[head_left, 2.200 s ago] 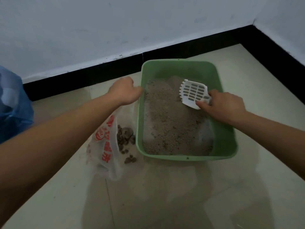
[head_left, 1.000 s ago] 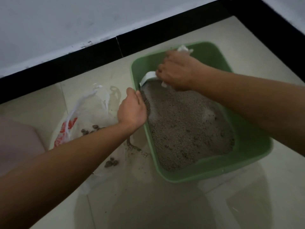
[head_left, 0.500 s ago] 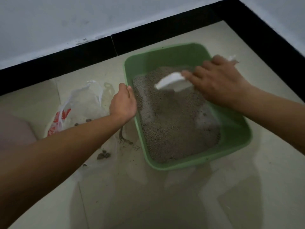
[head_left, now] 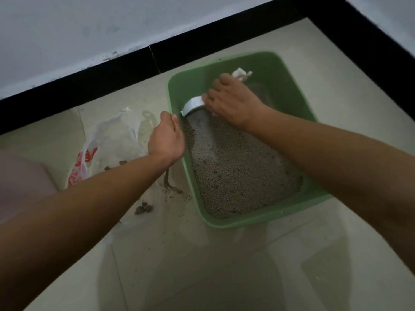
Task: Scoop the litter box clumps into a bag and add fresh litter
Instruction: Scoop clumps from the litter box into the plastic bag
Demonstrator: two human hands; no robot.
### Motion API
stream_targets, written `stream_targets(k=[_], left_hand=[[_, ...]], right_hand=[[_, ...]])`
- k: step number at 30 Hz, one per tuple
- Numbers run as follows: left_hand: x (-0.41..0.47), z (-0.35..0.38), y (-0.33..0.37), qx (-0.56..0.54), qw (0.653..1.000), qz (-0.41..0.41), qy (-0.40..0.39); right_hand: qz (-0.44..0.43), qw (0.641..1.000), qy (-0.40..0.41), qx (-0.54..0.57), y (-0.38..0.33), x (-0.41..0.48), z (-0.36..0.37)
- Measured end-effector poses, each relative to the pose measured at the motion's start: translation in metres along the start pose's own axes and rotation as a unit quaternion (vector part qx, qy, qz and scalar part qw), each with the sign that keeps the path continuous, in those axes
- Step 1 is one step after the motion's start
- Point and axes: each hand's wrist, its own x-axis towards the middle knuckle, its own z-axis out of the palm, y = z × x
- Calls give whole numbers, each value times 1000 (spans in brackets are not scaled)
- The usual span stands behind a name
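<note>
White scoop (head_left: 193, 105) gripped by right hand (head_left: 232, 102), blade set in litter (head_left: 235, 171) at far-left corner. Left rim of green litter box (head_left: 247, 223) clasped by left hand (head_left: 166, 138). Plastic bag (head_left: 107, 135) spread on floor (head_left: 202, 270) just left, clumps (head_left: 143, 208) seen on it.

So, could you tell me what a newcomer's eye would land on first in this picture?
The green litter box sits mid-frame on the tiled floor, full of grey litter, with the right hand holding a white scoop at its far left corner. The left hand grips the box's left rim, and beside it lies a white plastic bag with red print and dark clumps on or in it.
</note>
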Motion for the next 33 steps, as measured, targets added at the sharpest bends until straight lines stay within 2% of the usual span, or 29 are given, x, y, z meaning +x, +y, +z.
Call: stream_targets(k=[2,6,11,15,18,21,24,28,30,33], left_hand=[[0,0,0,-3,1000,4,-5],[-1,-3,0,-8,1000,8,-12],[-2,-5,1,-5,999,-8,-32],[-9,-7,0,-2,999,-25,-45],[-21,-7,1,-8,999,-26,-44],[-33,-4,2,-7,999,-30,-44],[-39,0,1,-4,999,-26,-32],[-37,3,-1,-4,1000,-20,-20],[-37,4,-1,-11,1000,-18,-18],[-36,5,-3,-17,1000,-23,-12]], right_hand=[[-31,997,61,36,4,-23,2],[-117,984,112,75,-15,-88,-6],[-151,968,160,121,-8,-142,2],[-49,970,118,208,22,-161,4],[-1,975,60,212,32,-158,2],[1,980,-42,196,38,-153,-4],[3,984,-120,134,51,-153,-8],[-2,983,-175,45,47,-155,2],[-11,978,-205,41,35,-155,7],[-24,976,-204,67,27,-162,12]])
